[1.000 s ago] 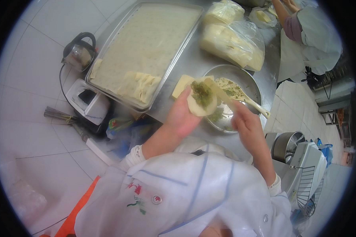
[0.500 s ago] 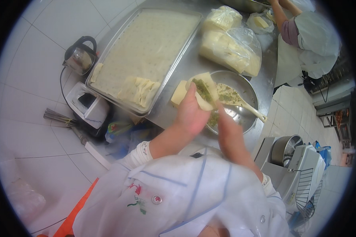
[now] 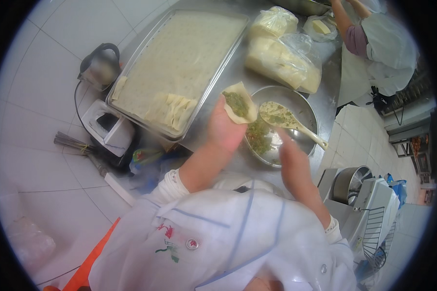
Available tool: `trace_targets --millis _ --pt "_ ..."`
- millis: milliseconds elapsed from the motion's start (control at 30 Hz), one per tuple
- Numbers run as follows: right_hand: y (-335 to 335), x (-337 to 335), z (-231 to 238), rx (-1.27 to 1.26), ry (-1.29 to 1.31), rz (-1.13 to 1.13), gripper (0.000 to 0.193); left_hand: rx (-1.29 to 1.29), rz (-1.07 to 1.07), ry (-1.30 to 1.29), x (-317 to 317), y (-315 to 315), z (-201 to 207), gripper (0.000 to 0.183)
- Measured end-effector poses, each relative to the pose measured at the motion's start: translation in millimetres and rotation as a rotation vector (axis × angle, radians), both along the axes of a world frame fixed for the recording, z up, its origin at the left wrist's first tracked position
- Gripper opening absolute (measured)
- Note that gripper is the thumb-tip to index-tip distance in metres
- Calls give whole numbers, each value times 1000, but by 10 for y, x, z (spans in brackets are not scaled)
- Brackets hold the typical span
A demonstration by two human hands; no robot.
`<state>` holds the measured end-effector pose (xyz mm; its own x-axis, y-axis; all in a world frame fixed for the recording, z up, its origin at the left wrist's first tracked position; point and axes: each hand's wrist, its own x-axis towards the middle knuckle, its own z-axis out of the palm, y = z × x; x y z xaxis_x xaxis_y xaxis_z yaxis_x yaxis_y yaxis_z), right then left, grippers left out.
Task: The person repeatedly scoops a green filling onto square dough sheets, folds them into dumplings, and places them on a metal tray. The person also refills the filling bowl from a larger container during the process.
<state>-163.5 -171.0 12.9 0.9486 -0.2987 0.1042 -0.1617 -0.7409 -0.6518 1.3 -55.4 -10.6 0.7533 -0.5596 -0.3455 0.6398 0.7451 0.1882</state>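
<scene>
A pale square dough wrapper with a green chopped filling on it lies in my left hand, which is curled under it above the table. My right hand is over the near right rim of a steel bowl, its fingers smeared by motion. Some green filling lies in the left part of that bowl. A cream-coloured flat spoon rests across the bowl, bits of filling stuck to its blade and its handle over the right rim.
Left of the bowl, a large tray holds several folded dough pieces at its near end. Bagged stacks of pale dough sheets lie beyond the bowl. A co-worker's arm shows at the far right. A glass kettle is left of the tray.
The filled wrapper has moved slightly left with my left hand. My right hand has drawn away from it, right and toward me. A pale wrapper behind my left hand is out of sight.
</scene>
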Motion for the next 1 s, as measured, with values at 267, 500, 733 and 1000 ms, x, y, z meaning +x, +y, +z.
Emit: trace_targets --millis 267,500,733,1000 --pt "-181 -246 -204 284 373 -76 22 19 -55 -21 -89 459 -163 39" --pt "-54 -241 -357 168 368 -9 24 73 -222 108 -351 749 -540 42" --pt "16 -177 -377 150 342 43 21 207 -273 163 -484 708 -726 41" --pt "82 -164 -131 488 421 18 28 271 -302 145 -512 627 -529 42"
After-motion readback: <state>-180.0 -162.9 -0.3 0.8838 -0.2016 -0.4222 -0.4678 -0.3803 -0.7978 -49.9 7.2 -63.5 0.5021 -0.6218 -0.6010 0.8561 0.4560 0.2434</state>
